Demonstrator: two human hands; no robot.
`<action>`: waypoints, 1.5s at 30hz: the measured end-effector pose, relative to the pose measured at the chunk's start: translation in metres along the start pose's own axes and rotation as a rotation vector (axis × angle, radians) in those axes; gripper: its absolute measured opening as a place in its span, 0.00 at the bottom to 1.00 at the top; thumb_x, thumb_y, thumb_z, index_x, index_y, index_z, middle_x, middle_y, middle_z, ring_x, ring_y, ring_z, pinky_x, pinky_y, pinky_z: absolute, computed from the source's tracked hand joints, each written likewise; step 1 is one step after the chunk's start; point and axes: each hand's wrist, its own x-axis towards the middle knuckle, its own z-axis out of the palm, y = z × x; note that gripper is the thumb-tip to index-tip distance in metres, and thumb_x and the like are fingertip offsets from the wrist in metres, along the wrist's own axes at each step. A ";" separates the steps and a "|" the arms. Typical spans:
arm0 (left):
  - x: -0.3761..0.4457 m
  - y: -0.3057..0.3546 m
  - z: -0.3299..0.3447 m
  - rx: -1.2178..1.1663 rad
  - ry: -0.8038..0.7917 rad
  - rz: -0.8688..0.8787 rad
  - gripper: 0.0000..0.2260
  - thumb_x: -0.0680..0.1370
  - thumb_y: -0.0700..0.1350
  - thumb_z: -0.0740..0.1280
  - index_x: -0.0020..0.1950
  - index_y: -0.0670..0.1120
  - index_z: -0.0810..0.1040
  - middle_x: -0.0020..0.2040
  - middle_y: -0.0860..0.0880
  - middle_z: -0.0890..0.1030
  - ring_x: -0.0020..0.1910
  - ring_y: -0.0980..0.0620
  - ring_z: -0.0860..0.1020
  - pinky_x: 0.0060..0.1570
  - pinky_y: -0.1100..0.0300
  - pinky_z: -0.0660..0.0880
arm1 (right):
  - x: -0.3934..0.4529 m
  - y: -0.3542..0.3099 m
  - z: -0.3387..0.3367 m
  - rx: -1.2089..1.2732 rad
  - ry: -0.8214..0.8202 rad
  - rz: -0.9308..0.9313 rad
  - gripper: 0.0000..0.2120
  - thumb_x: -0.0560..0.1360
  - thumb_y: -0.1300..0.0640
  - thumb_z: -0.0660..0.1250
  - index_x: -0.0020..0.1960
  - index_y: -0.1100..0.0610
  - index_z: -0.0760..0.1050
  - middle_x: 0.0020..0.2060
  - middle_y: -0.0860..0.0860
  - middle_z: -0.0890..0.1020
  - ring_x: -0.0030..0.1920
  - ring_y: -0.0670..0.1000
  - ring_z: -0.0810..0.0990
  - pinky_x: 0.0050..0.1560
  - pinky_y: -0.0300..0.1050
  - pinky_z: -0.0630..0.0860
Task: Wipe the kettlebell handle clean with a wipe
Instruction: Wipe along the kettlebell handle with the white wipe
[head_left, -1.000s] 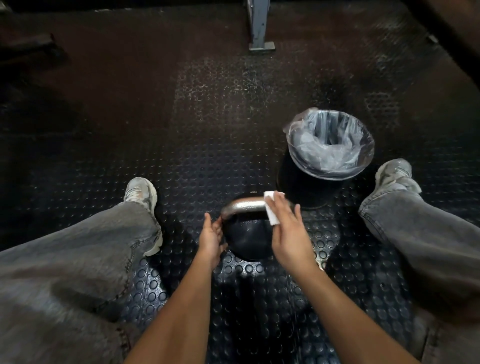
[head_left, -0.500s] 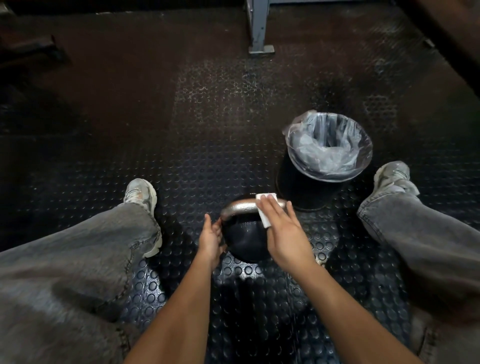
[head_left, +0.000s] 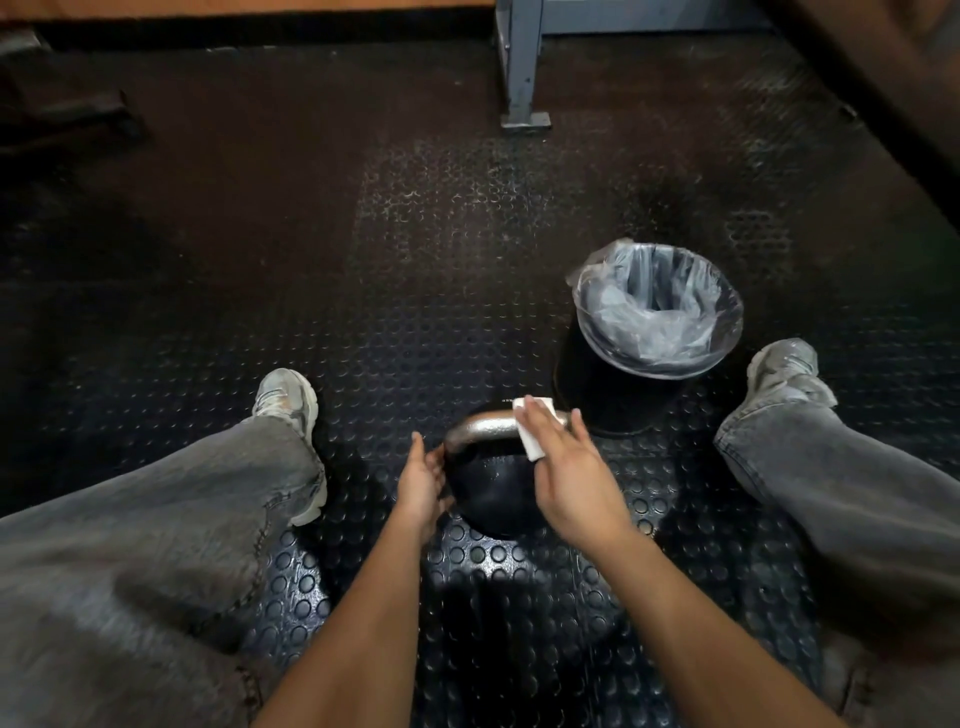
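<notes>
**Wipe on the kettlebell handle, gym floor**

A black rubber floor (head_left: 426, 291) with raised round studs fills the view, dusty and scuffed toward the far side, where the grey foot of a metal post (head_left: 522, 78) stands on it. The person sits with legs spread, grey jeans on both, a pale sneaker at the end of each: left shoe (head_left: 288, 400), right shoe (head_left: 787, 366).

Between the legs, on the floor, stands the kettlebell (head_left: 491, 488), its round body black and its handle (head_left: 483, 427) silver, arching across the top. The right hand (head_left: 569, 475) lies over the right part of the handle with fingers stretched out flat and close together, pressing a white wipe (head_left: 532, 434) against the metal (the wipe shows at the fingertips and below the index finger, the rest hidden under the hand). The fingers are laid on rather than curled round.

The left hand (head_left: 423, 480) is open, fingers straight and together, its palm against the left flank of the kettlebell's body just below where the handle joins.

Just beyond and to the right of the kettlebell stands a black bin (head_left: 618, 395) lined with a clear plastic bag (head_left: 657, 306), whose edge is folded over the rim. The bin is near the right shoe.
</notes>
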 end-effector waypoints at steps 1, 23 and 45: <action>-0.003 0.006 0.001 0.021 0.003 0.011 0.32 0.82 0.67 0.45 0.69 0.47 0.76 0.65 0.48 0.79 0.65 0.48 0.75 0.68 0.47 0.68 | -0.005 0.008 -0.001 0.030 0.021 0.033 0.32 0.80 0.65 0.56 0.81 0.44 0.56 0.77 0.36 0.56 0.80 0.54 0.51 0.79 0.49 0.50; -0.078 0.130 0.048 0.228 -0.350 0.603 0.15 0.77 0.42 0.71 0.65 0.44 0.81 0.57 0.45 0.85 0.58 0.45 0.82 0.59 0.51 0.79 | 0.074 -0.041 -0.064 0.956 0.244 0.191 0.05 0.77 0.61 0.71 0.51 0.54 0.78 0.42 0.51 0.87 0.44 0.50 0.84 0.44 0.45 0.81; -0.035 -0.018 0.011 0.430 0.341 0.200 0.15 0.84 0.43 0.60 0.69 0.48 0.77 0.60 0.48 0.82 0.53 0.51 0.79 0.54 0.57 0.74 | 0.010 0.077 0.023 1.089 -0.054 0.819 0.32 0.83 0.36 0.44 0.76 0.54 0.67 0.69 0.52 0.74 0.70 0.59 0.72 0.65 0.57 0.67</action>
